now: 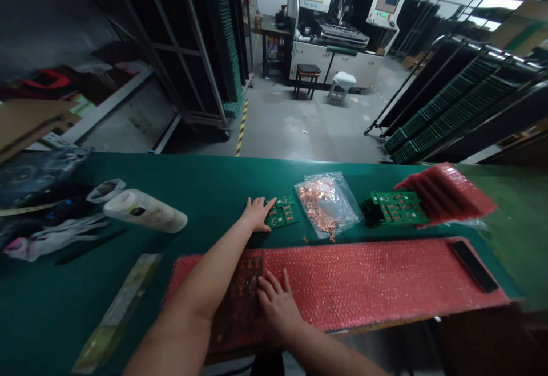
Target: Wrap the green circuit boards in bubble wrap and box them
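Observation:
My left hand (256, 214) reaches forward over the green table (205, 182) and rests its fingers on a small green circuit board (282, 211). My right hand (277, 302) lies flat, fingers spread, on a long red bubble-wrap sheet (363, 282) near the table's front edge; a board seems to lie under the wrap beside it. A clear plastic bag of copper parts (327, 200) sits just right of the board. Farther right is a stack of green circuit boards (396, 207) against a red bubble-wrap bundle (449, 190).
A white roll (145, 210) and gloves (47, 239) lie at the table's left. A black phone-like slab (473, 265) rests on the wrap's right end. Beyond the table are racks of green boards (449, 105), shelving, two stools (306, 79) and a machine (342, 28).

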`<state>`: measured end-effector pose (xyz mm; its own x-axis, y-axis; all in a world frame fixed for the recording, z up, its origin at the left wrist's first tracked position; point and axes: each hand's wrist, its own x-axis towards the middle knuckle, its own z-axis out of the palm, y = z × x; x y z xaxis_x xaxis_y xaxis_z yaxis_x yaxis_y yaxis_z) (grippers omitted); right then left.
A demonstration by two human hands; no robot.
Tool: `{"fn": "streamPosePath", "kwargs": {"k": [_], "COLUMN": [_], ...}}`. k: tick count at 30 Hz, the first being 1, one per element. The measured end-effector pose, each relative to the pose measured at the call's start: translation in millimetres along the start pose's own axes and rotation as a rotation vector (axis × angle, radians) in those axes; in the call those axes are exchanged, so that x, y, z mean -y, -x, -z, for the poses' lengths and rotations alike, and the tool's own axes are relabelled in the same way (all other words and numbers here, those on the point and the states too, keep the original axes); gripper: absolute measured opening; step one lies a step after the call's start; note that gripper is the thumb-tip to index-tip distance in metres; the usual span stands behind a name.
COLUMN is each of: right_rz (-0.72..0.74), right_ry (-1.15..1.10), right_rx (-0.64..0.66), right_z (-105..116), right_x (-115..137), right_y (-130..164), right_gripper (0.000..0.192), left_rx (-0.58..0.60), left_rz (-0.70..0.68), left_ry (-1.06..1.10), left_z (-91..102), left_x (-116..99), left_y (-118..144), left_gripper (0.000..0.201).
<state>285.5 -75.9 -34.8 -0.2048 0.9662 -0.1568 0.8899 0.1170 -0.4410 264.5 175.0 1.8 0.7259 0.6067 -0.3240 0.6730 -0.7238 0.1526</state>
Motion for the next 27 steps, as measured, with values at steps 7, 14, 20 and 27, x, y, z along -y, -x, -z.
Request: {"fn": "streamPosePath", "kwargs": {"k": [7, 14, 20, 27], "right_rz": [0.01, 0.029, 0.069, 0.047], "right_ry": [-0.011, -0.021, -0.089, -0.139], "right_rx": [0.019, 0.036, 0.031, 0.009], "right_z": [8, 20, 24, 24], "right_x": [-1, -4, -12, -11], "right_y": [2, 9, 14, 16], "right_gripper": [0.048, 0.044, 0.043, 0.038], "left_rx": [-0.33, -0.391, -0.406, -0.387], "left_rz": [0.344, 0.834, 0.972, 1.01], "left_ry": [0.117, 0.306, 0.181, 0.166], "left_z": [22.2, -60.1, -92.9, -85.7], "left_x": [3, -71, -114, -116], "left_y": [71, 210, 214, 206], "left_gripper": [0.099, 0.09, 0.087, 0.085]}}
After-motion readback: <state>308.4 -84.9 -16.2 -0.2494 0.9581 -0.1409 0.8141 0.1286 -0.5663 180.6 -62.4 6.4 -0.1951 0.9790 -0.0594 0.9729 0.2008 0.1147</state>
